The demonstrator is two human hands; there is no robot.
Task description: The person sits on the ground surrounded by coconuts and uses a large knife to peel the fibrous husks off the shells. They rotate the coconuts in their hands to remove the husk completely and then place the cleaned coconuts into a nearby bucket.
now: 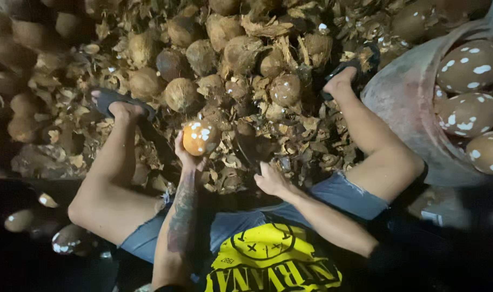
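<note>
- Head view: a grey basin (403, 103) stands at the far right of the heap of husk scraps (289, 135); its wall leans toward the person's right leg.
- Inside the basin lie several peeled coconuts (468, 113), brown with white patches, packed touching each other.
- Beyond the husk scraps, away from the basin, unpeeled brown coconuts (203, 57) are piled together.
- The left hand (188, 157) is closed from below around a partly peeled coconut (201, 137), orange-brown with white spots; it is well left of the basin, above the husk scraps, between the person's knees.
- That coconut is near round, so I cannot tell its long axis; its white-spotted face looks up toward the camera.
- The right hand (270, 181) is curled shut on a dark tool (246, 148) whose shape is hard to make out; the tool runs up and left from the hand, toward the held coconut, between it and the basin.
- Dark sandals (116, 100) rest on the scraps.
</note>
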